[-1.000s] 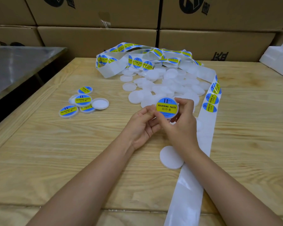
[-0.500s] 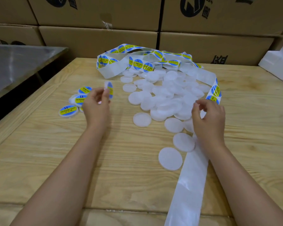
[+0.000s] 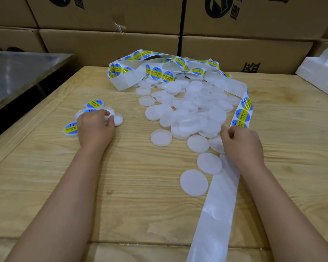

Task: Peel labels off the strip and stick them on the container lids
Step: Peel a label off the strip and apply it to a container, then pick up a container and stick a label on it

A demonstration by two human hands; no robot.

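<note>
The lids are flat round discs of cloudy white plastic. Most lie loose in a pile on the table, overlapping one another, some rim up so that a shallow hollow shows. A few single ones trail from the pile's near edge toward the person. Left of the pile, well apart from it, sits a small cluster of labelled lids, each face covered by a round sticker. The left hand lies knuckles up on this cluster, its fingers curled round the white rim of a lid; that lid's face is hidden under the hand.

The strip is a wide band of glossy, translucent backing. It loops in coils behind the pile, comes round the pile's right side and runs bare past its near edge to the front of the table. The labels on it are blue circles crossed by a yellow band. "II" reads in the blue and "SOLDERING PASTE" on the yellow; a smaller line beneath is too small to read.

The right hand rests on the strip at the pile's near right corner. Its fingers are curled, with thumb and forefinger pinching at the strip just below the lowest label. Whether the label's edge is between them I cannot tell.

Behind the pile stand stacked cartons printed with black marks and characters, cut off by the frame. Far right of the pile lies white foam, and far left a metal top.
</note>
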